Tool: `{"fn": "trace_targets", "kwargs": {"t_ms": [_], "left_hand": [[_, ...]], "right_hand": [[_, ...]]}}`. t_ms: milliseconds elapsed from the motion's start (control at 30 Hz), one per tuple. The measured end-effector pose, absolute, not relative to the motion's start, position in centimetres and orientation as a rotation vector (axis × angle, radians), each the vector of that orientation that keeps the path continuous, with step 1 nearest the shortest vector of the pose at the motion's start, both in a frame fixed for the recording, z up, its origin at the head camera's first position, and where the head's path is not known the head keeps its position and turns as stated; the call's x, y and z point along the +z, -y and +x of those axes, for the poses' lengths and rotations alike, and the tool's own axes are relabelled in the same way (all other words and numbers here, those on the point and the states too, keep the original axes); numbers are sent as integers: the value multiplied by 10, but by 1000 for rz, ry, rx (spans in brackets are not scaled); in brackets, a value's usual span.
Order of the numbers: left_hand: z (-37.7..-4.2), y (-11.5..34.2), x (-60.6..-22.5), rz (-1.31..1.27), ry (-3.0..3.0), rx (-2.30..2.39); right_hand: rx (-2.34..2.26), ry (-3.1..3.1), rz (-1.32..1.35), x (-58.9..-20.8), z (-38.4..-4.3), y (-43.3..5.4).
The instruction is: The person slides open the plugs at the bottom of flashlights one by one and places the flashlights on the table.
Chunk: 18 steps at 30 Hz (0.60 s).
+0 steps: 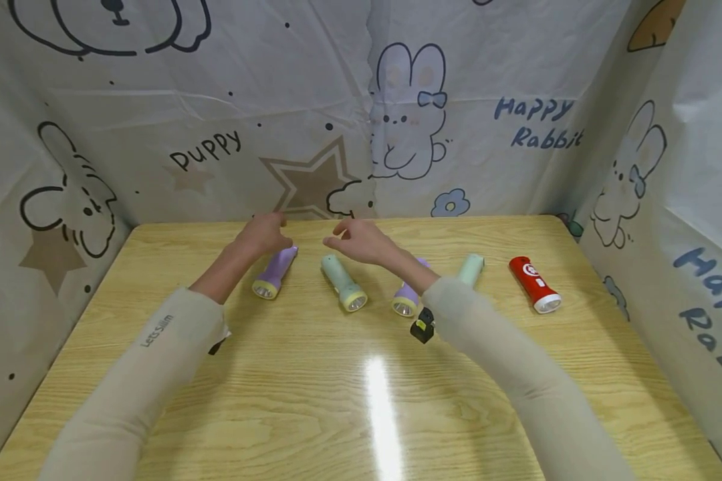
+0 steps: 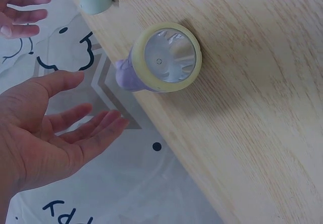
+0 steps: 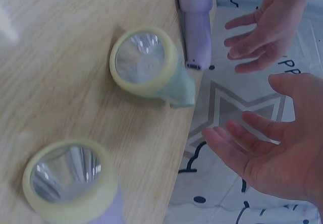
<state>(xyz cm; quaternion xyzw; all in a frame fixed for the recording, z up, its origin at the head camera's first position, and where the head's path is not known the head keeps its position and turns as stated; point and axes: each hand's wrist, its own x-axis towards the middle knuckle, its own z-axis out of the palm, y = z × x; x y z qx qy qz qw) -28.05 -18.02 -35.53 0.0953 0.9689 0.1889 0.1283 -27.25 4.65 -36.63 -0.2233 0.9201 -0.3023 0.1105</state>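
Observation:
My left hand (image 1: pixel 263 234) hovers over the tail end of a purple flashlight (image 1: pixel 277 268) with a yellow rim. In the left wrist view its fingers (image 2: pixel 91 141) are loosely bent, apart from the flashlight, and hold nothing. My right hand (image 1: pixel 362 241) is raised beyond a mint green flashlight (image 1: pixel 339 275), its fingers relaxed and its palm bare in the right wrist view. Partly behind my right forearm lies a second purple flashlight (image 1: pixel 406 297). Another green flashlight (image 1: pixel 472 269) is half covered by the sleeve. All the lenses face the near side.
A red flashlight (image 1: pixel 532 280) with a white rim lies at the right of the wooden table (image 1: pixel 289 401). Printed cloth walls (image 1: pixel 313 100) close off the back and both sides. A black wrist camera (image 1: pixel 422 327) sits under my right sleeve.

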Motion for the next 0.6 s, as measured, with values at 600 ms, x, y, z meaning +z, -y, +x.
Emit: {"fn": "trace_targets", "kwargs": {"t_ms": [600], "left_hand": [[-276, 185, -358, 231, -2800, 554]], "right_hand": [[-1070, -2560, -541, -373, -265, -24]]}}
